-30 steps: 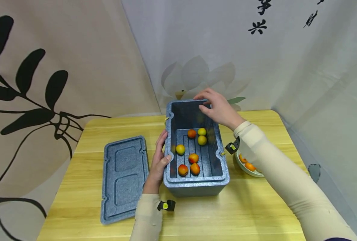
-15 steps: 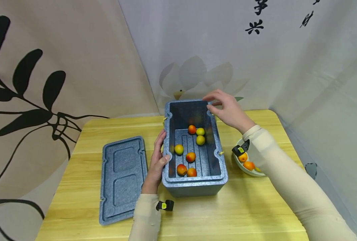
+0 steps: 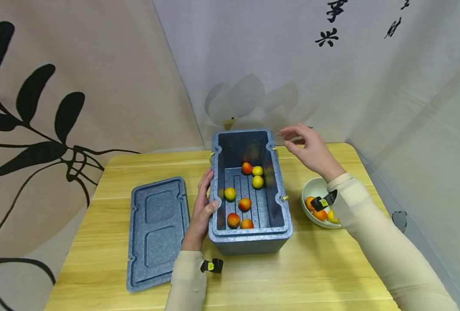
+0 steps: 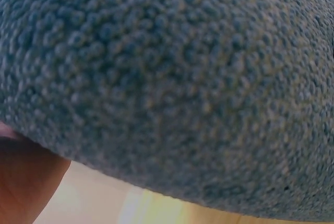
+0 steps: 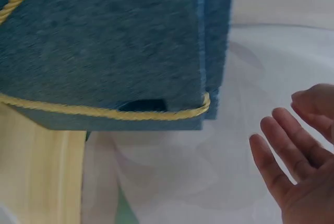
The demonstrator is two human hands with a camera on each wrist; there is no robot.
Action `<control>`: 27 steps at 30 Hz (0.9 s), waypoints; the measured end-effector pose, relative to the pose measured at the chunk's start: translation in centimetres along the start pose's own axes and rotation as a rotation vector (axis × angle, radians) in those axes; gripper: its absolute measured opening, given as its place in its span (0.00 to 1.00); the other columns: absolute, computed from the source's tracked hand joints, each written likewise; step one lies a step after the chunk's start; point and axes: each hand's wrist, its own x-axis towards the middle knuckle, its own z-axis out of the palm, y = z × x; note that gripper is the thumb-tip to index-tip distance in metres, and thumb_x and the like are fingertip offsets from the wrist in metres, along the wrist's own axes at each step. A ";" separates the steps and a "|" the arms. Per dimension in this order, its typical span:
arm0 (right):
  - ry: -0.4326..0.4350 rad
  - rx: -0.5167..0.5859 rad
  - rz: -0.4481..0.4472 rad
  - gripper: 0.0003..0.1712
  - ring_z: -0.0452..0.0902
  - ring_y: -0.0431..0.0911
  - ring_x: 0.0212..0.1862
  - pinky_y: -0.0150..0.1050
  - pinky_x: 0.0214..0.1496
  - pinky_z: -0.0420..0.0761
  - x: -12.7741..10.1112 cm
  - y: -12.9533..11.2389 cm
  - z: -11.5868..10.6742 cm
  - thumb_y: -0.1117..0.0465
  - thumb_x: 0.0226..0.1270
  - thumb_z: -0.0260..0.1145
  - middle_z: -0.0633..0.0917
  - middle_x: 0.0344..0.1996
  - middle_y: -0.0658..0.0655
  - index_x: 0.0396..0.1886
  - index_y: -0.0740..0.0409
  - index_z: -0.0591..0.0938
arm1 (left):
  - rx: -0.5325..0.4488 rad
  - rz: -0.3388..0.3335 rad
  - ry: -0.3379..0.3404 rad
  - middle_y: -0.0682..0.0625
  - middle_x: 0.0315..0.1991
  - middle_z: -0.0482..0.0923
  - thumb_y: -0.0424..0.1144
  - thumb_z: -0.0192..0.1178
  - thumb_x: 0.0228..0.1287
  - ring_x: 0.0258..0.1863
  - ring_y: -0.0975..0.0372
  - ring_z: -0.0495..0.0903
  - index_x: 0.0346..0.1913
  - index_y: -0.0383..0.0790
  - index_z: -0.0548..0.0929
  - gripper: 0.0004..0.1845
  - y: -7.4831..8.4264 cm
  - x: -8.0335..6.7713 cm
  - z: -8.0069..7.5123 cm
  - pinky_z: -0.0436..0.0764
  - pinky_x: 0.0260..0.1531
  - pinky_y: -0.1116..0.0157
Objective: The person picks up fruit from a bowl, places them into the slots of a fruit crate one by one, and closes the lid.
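Observation:
A deep blue-grey foam box (image 3: 250,246) stands lidless at the middle of the table. On its floor lie small round fruits: three yellow ones (image 3: 230,194) and several red-orange ones (image 3: 245,204). My left hand (image 3: 201,211) holds the box's left side, thumb over the rim at the notch and fingers along the outer wall. In the left wrist view the foam wall (image 4: 172,88) fills most of the picture. My right hand (image 3: 309,149) hovers beyond the box's far right corner, apart from it, with fingers loosely bent and nothing in them.
The box's foam lid (image 3: 158,235) lies flat at left. Right of the box, partly behind my right wrist, stands a pale bowl (image 3: 311,186) with orange and yellow fruits (image 3: 320,215). Yellow cord (image 5: 104,112) runs along the box's side. Printed cloth (image 3: 117,77) hangs behind the table.
My right hand has moved right, from over the box's far right rim to beyond it, uncovering the corner and more of the bowl. A front fruit has shifted slightly; my left hand stays put.

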 end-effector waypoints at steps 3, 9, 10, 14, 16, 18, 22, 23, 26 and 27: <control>0.011 0.000 0.043 0.16 0.75 0.49 0.51 0.52 0.55 0.74 -0.8 1.0 -0.1 0.64 0.71 0.61 0.80 0.49 0.55 0.56 0.60 0.81 | 0.000 -0.009 0.000 0.55 0.77 0.46 0.42 0.51 0.58 0.73 0.57 0.47 0.77 0.48 0.57 0.40 0.1 0.0 0.0 0.58 0.63 0.39; 0.040 0.034 0.165 0.17 0.75 0.47 0.50 0.47 0.54 0.76 -2.6 2.4 -0.2 0.59 0.71 0.62 0.81 0.51 0.56 0.56 0.59 0.80 | 0.016 -0.002 -0.001 0.54 0.77 0.46 0.43 0.51 0.59 0.74 0.56 0.47 0.77 0.47 0.57 0.40 0.1 -0.1 0.0 0.60 0.63 0.42; 0.044 0.039 0.179 0.17 0.75 0.46 0.50 0.46 0.55 0.76 -3.0 2.7 -0.2 0.59 0.71 0.62 0.81 0.51 0.56 0.56 0.59 0.80 | 0.017 0.001 -0.001 0.54 0.77 0.46 0.42 0.51 0.59 0.74 0.56 0.47 0.77 0.46 0.57 0.40 0.1 -0.1 0.0 0.60 0.63 0.42; 0.048 0.034 0.228 0.17 0.76 0.46 0.50 0.46 0.55 0.76 -4.7 4.2 -0.1 0.58 0.71 0.62 0.81 0.52 0.55 0.57 0.59 0.80 | 0.002 0.005 -0.003 0.53 0.77 0.45 0.41 0.50 0.60 0.74 0.55 0.46 0.77 0.45 0.56 0.39 0.0 -0.1 0.0 0.60 0.62 0.39; 0.044 0.028 0.259 0.18 0.75 0.46 0.51 0.46 0.56 0.75 -5.7 5.2 0.0 0.57 0.72 0.62 0.81 0.52 0.54 0.57 0.58 0.80 | -0.002 0.008 0.001 0.54 0.77 0.45 0.41 0.50 0.60 0.74 0.55 0.47 0.77 0.45 0.56 0.40 0.0 -0.1 0.0 0.59 0.61 0.36; 0.038 0.019 0.276 0.18 0.75 0.47 0.51 0.46 0.55 0.75 -6.7 6.2 0.1 0.58 0.72 0.61 0.82 0.53 0.56 0.57 0.60 0.80 | 0.001 0.010 0.006 0.54 0.77 0.46 0.41 0.50 0.60 0.73 0.56 0.47 0.77 0.46 0.56 0.40 0.0 -0.1 0.0 0.58 0.60 0.34; 0.032 -0.008 0.291 0.17 0.75 0.49 0.51 0.45 0.54 0.75 -8.5 8.0 0.2 0.59 0.73 0.60 0.81 0.52 0.59 0.55 0.62 0.80 | 0.010 0.018 0.004 0.54 0.77 0.46 0.42 0.50 0.59 0.74 0.56 0.46 0.77 0.45 0.56 0.40 -0.2 0.0 0.0 0.55 0.62 0.34; 0.030 -0.015 0.295 0.16 0.75 0.50 0.51 0.44 0.54 0.75 -8.9 8.3 0.1 0.59 0.73 0.60 0.81 0.52 0.59 0.55 0.62 0.80 | 0.011 0.021 0.001 0.53 0.77 0.46 0.41 0.50 0.59 0.74 0.56 0.45 0.77 0.44 0.56 0.40 -0.2 0.0 0.0 0.55 0.62 0.35; 0.019 -0.025 0.317 0.14 0.76 0.49 0.50 0.40 0.53 0.76 -10.0 9.0 0.2 0.59 0.73 0.60 0.81 0.51 0.60 0.53 0.60 0.81 | 0.018 0.027 -0.001 0.53 0.77 0.46 0.41 0.49 0.59 0.74 0.55 0.45 0.77 0.43 0.56 0.40 -0.3 0.0 0.0 0.53 0.64 0.37; 0.011 -0.028 0.324 0.14 0.76 0.50 0.50 0.39 0.52 0.77 -10.3 9.2 0.2 0.58 0.73 0.60 0.81 0.50 0.60 0.52 0.60 0.81 | 0.019 0.027 -0.002 0.53 0.78 0.46 0.41 0.49 0.59 0.74 0.56 0.45 0.77 0.43 0.56 0.40 -0.4 0.0 0.0 0.53 0.64 0.37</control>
